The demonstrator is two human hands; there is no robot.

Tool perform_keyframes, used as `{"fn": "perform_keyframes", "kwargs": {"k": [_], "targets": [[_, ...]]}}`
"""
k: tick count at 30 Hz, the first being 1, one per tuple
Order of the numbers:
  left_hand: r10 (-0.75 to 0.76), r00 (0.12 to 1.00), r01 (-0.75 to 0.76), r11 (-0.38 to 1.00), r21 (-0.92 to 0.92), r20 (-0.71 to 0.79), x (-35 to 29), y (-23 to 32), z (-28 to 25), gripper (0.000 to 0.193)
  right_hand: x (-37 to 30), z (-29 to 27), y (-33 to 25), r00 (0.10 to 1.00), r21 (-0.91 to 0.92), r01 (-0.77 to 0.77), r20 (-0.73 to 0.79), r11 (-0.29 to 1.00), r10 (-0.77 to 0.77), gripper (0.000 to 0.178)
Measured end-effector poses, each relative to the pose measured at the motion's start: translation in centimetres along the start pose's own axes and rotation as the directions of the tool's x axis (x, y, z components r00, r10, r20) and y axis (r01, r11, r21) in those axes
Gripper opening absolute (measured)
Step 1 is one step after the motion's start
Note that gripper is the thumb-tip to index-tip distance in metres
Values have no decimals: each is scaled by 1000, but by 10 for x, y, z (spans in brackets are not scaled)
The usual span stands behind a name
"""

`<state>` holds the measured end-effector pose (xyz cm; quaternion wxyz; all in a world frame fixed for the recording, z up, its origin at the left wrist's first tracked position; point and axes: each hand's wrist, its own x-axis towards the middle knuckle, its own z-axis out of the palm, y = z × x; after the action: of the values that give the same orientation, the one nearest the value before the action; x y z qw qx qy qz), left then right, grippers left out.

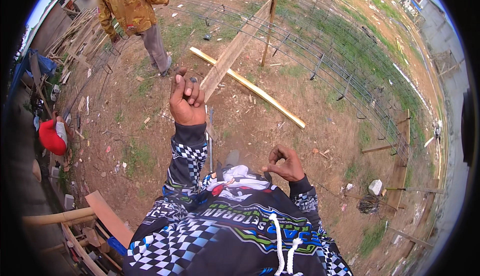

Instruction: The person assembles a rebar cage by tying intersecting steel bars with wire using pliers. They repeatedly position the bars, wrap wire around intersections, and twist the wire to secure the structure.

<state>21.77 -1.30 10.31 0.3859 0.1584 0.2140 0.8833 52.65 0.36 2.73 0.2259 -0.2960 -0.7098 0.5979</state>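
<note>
My left hand [188,100] is raised in front of me, palm side toward me, its fingers curled in and the thumb near the forefinger. A small dark spot shows at the fingers; what they hold, if anything, I cannot make out. Lower and to the right, close to my jacket, my right hand [286,162] is closed in a pinch. Some small dark thing [268,177] shows at its thumb tip, too small to name. Beyond my left hand a wooden board [232,51] stands on edge, with a long rebar cage [320,66] over it.
A pale wooden beam [260,93] lies on the dirt beyond my hands. At the far left stands a person in a brown patterned jacket [131,6]; another in red [52,137] is at the left edge. Tangled wire [369,205] and a white block [375,187] lie at right.
</note>
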Motion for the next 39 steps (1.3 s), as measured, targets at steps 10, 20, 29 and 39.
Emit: {"fn": "perform_keyframes", "kwargs": {"k": [10, 20, 29, 39], "targets": [[202, 976, -208, 975, -82, -82, 27, 20, -44, 23, -20, 25, -14, 959, 914, 149, -41, 378, -279, 26], [351, 925, -366, 926, -95, -142, 53, 65, -46, 24, -17, 21, -44, 965, 549, -249, 213, 798, 154, 34], [435, 886, -428, 900, 78, -162, 52, 81, -42, 24, -17, 38, -15, 992, 386, -81, 120, 919, 38, 29], [491, 871, -492, 871, -14, -19, 51, 80, -27, 27, -8, 40, 5, 926, 372, -180, 378, 911, 29, 31]]}}
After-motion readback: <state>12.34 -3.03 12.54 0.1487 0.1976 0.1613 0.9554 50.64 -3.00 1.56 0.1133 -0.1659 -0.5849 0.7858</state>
